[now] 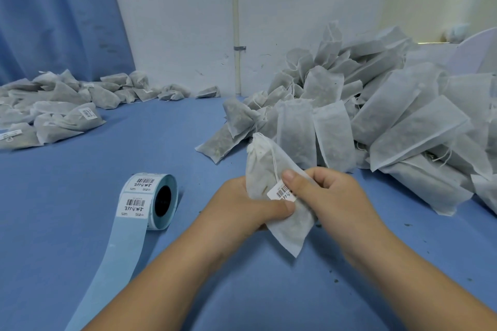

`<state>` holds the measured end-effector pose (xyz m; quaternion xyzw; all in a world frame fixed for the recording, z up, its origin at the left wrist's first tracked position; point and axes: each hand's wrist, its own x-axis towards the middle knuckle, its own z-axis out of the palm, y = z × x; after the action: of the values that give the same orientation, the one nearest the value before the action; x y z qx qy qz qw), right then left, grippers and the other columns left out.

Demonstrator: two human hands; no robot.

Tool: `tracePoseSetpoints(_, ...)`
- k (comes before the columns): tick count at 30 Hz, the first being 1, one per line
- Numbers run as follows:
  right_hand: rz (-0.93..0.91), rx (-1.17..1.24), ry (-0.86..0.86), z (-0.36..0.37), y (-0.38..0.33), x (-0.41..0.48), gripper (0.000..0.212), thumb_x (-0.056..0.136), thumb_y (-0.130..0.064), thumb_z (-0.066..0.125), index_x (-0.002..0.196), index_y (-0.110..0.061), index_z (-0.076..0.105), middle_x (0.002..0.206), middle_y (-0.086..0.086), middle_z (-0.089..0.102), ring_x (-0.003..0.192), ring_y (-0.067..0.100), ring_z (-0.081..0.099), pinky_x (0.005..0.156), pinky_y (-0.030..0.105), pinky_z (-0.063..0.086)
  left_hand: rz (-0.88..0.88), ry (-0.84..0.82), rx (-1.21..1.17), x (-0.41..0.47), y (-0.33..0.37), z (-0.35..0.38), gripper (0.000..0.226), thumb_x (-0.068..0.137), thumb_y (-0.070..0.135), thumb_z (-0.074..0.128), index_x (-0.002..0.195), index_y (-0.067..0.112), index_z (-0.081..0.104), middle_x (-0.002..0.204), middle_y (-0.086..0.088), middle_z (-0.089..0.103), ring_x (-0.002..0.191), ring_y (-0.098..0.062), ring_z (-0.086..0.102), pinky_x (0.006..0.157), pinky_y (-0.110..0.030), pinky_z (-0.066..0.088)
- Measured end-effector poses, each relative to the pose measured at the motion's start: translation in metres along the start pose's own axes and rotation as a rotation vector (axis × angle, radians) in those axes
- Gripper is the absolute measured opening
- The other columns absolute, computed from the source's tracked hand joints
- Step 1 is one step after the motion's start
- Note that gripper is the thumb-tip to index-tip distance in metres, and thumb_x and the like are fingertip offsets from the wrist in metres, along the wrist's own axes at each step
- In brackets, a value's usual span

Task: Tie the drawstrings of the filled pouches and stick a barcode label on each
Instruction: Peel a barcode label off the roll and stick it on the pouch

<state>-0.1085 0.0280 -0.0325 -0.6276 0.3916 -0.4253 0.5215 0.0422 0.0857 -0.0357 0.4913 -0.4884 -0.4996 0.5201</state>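
A filled white pouch (265, 166) with its neck cinched and its drawstring hanging down is held above the blue table, centre of view. My left hand (242, 203) grips its left side, thumb on the front. My right hand (325, 196) holds its right side, and the thumb presses a white barcode label (281, 192) onto the front of the pouch. A roll of barcode labels (152, 200) stands to the left, its pale blue backing strip (107, 271) trailing toward me.
A big heap of untied filled pouches (376, 115) is stacked at the right against the white wall. Labelled, tied pouches (61, 113) lie in a pile at the far left. The blue table (161, 137) lies between them, with small dark crumbs near my right arm.
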Motion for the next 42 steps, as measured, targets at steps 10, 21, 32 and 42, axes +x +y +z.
tracePoseSetpoints(10, 0.000, -0.048, 0.027, 0.000, -0.002, -0.002, 0.045, 0.084, -0.048, 0.068, 0.072, -0.004, 0.066, 0.078, 0.022, 0.067, 0.063, 0.018, 0.057, 0.061, 0.036, 0.045, -0.045, 0.011, -0.054, 0.001, -0.001, 0.003, 0.025, 0.091, 0.026, 0.063, 0.107, 0.010, 0.074, 0.108, -0.010, 0.075, 0.103, -0.025, 0.071, 0.088, -0.037, 0.056)
tracePoseSetpoints(21, 0.006, -0.011, -0.171, -0.008, -0.005, -0.005, 0.007, 0.081, -0.029, 0.076, 0.081, -0.022, 0.074, 0.079, -0.002, 0.076, 0.069, 0.009, 0.071, 0.053, 0.015, 0.047, -0.002, 0.157, -0.012, 0.002, -0.004, 0.005, 0.032, 0.079, 0.041, 0.066, 0.095, 0.015, 0.078, 0.098, -0.009, 0.077, 0.094, -0.025, 0.074, 0.085, -0.041, 0.058)
tracePoseSetpoints(32, 0.054, 0.105, -0.336, -0.011, -0.005, -0.003, 0.021, 0.083, -0.011, 0.073, 0.103, -0.017, 0.070, 0.098, 0.002, 0.076, 0.094, 0.019, 0.072, 0.084, 0.033, 0.056, 0.065, 0.383, 0.135, 0.007, -0.006, 0.006, 0.038, 0.090, 0.052, 0.061, 0.074, 0.021, 0.076, 0.078, -0.005, 0.076, 0.073, -0.022, 0.072, 0.063, -0.034, 0.053)
tracePoseSetpoints(42, 0.122, 0.372, -0.165, -0.010, -0.002, 0.005, 0.014, 0.088, -0.013, 0.066, 0.099, -0.004, 0.069, 0.093, 0.012, 0.075, 0.079, 0.019, 0.072, 0.061, 0.024, 0.055, 0.001, 0.065, -0.020, 0.014, 0.017, -0.007, 0.019, 0.084, 0.020, 0.067, 0.098, 0.014, 0.078, 0.106, -0.010, 0.075, 0.098, -0.025, 0.073, 0.074, -0.031, 0.059)
